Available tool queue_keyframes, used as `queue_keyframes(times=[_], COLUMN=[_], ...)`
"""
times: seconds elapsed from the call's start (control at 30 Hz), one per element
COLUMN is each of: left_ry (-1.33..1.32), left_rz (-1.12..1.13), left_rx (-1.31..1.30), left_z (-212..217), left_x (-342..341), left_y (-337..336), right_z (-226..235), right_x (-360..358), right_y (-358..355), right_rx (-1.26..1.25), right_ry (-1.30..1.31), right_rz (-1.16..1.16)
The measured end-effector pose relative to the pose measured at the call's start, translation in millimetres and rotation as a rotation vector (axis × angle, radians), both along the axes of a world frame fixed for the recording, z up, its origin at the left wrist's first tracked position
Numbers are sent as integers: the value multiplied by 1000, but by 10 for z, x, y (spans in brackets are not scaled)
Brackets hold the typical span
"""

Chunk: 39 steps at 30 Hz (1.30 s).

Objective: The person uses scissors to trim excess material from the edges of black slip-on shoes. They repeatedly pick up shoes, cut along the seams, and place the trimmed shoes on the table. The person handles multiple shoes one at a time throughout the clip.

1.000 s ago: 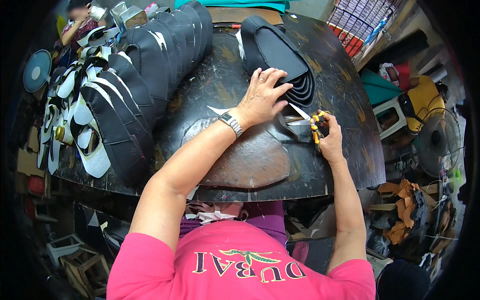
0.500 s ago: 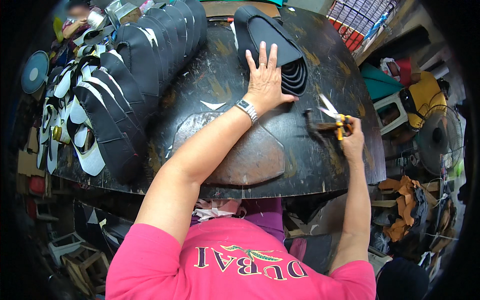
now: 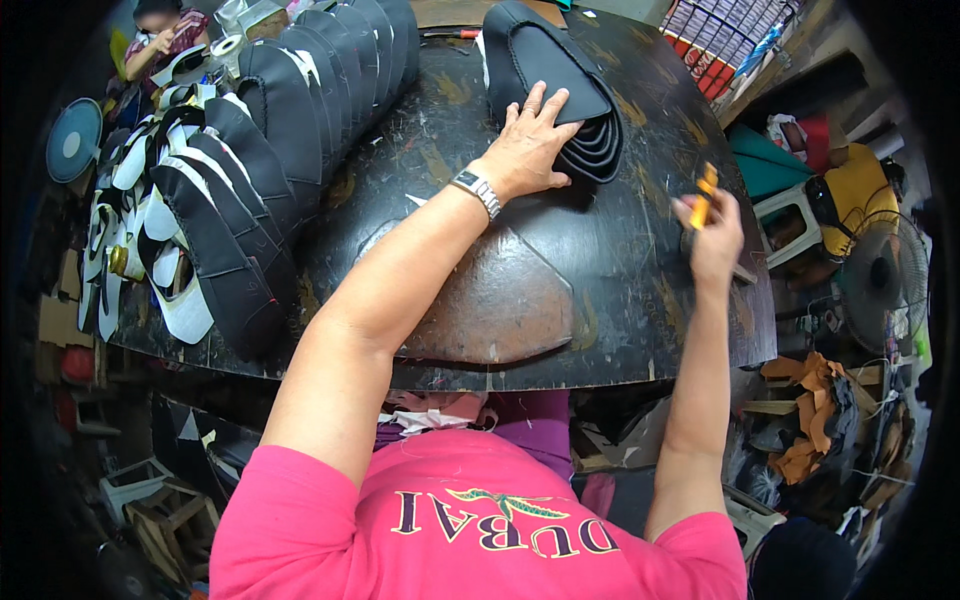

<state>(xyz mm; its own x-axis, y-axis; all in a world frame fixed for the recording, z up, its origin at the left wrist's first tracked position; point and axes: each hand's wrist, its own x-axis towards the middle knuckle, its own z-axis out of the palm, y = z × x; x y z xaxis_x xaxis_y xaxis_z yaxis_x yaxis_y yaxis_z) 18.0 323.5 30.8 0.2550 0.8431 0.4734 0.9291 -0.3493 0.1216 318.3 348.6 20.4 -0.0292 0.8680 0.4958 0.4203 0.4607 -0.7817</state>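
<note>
My left hand [image 3: 525,150], fingers spread, lies on the near end of a stack of black shoe uppers [image 3: 545,60] with curved, layered edges. The stack stands at the far middle of the dark work table [image 3: 640,320]. To the right, above the table, my right hand [image 3: 718,235] is closed round yellow-handled snips [image 3: 705,197]. Their blades cannot be made out now. Partly hidden behind that wrist lies a small dark piece [image 3: 744,273]. Nearer me, a worn brown cutting board [image 3: 490,300] lies flat on the table.
Rows of black shoe uppers [image 3: 290,120] with white linings fill the table's left side. A red-handled tool [image 3: 455,34] lies at the far edge. Off the right side stand a white stool [image 3: 790,225] and a fan [image 3: 880,275]. Another person [image 3: 165,45] sits at far left.
My right hand has lifted and turned, and the snips' blades no longer show. My left hand has shifted slightly on the stack. The dark thing near the snips has moved right.
</note>
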Motion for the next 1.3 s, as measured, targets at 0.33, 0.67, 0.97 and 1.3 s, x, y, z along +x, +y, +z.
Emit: queue_keyframes(times=[0.33, 0.67, 0.97, 1.3], left_ry=[-638, -2197, -1987, -757], left_rz=[-31, -214, -255, 339], left_rx=[62, -833, -698, -45], left_z=[-132, -267, -202, -116], left_x=[-299, -81, -452, -866], left_y=[-714, -1538, -2115, -2624], right_z=[39, 858, 305, 335], right_x=[-1078, -703, -639, -1107], right_y=[727, -530, -2642, -2792], right_rx=[53, 331, -235, -235], right_ry=[-84, -72, -140, -195], right_rz=[5, 17, 11, 209])
